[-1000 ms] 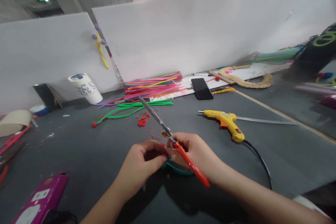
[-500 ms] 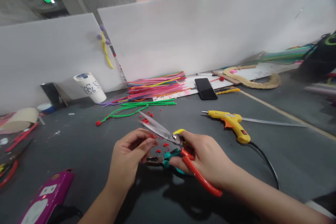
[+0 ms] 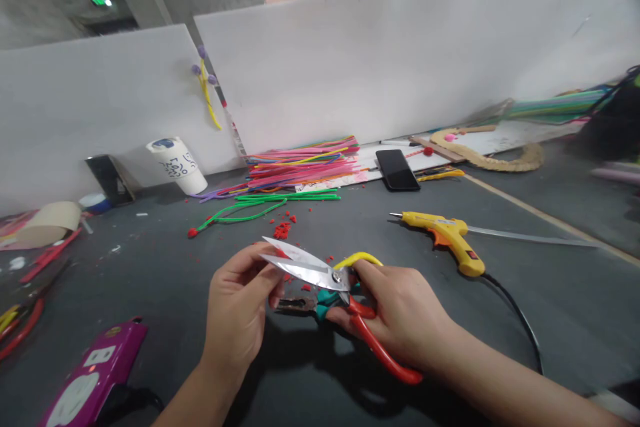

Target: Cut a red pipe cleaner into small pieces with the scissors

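My right hand (image 3: pixel 400 303) grips scissors (image 3: pixel 310 270) with one yellow and one red handle. Their blades are slightly apart and point left, at the fingertips of my left hand (image 3: pixel 237 303). Thumb and fingers of that hand pinch a small red fuzzy piece (image 3: pixel 283 253), mostly hidden by fingers and blades. Below the scissors lie pliers (image 3: pixel 300 307) with teal handles, partly covered by my right hand. Red scraps (image 3: pixel 283 230) are scattered on the dark table just beyond the blades. A green pipe cleaner stem (image 3: pixel 240 219) with a red ball at its end lies behind them.
To the right lies a yellow glue gun (image 3: pixel 445 233) with its cord. A bundle of pipe cleaners (image 3: pixel 305 163), a phone (image 3: pixel 397 170) and a white cup (image 3: pixel 177 165) stand or lie near the white partition (image 3: pixel 400 67). A purple power strip (image 3: pixel 95 373) is at front left.
The scissors have swung down and left, so the blades now reach my left fingertips and are closer together. The view has shifted slightly left.
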A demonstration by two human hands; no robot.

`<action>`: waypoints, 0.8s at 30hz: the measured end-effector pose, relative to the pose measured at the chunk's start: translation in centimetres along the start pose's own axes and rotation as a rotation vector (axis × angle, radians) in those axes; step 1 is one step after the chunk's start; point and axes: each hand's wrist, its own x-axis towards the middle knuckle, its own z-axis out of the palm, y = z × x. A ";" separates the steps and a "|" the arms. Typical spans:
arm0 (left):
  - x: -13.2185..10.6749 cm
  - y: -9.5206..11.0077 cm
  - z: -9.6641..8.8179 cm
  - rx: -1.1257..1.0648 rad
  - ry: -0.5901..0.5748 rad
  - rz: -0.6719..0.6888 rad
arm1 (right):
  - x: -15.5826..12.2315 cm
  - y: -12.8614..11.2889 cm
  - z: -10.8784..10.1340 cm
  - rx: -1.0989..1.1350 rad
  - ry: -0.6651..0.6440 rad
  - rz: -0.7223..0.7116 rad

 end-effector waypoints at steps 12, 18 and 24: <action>0.0 0.2 0.3 -0.039 0.037 -0.057 | 0.1 0.2 0.3 -0.056 0.062 -0.049; 0.0 0.3 0.3 -0.049 0.036 -0.084 | 0.1 0.4 0.6 -0.084 0.080 -0.065; -0.1 0.5 0.5 -0.035 0.048 -0.117 | 0.1 0.2 0.5 -0.088 0.075 -0.066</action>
